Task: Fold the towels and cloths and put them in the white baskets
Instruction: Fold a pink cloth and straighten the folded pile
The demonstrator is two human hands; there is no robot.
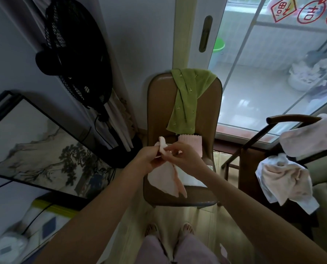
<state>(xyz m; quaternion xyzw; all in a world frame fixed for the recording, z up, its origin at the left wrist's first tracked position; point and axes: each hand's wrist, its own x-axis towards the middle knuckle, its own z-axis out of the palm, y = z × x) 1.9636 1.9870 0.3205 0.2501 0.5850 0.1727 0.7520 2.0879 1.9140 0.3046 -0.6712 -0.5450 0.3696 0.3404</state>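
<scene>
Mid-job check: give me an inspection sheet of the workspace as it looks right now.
Surface: brown chair, white cloth lying on its seat.
Job's things: pink cloth held up over the seat; folded pink towel on the seat; green towel draped over the chair back; pale towels hung on a rack to the right. No white baskets seen.
Clutter: framed painting leaning at left.
Grips: left hand and right hand both pinch the pink cloth's top.
Cables: fan cord.
Surroundings: black fan, glass door.
</scene>
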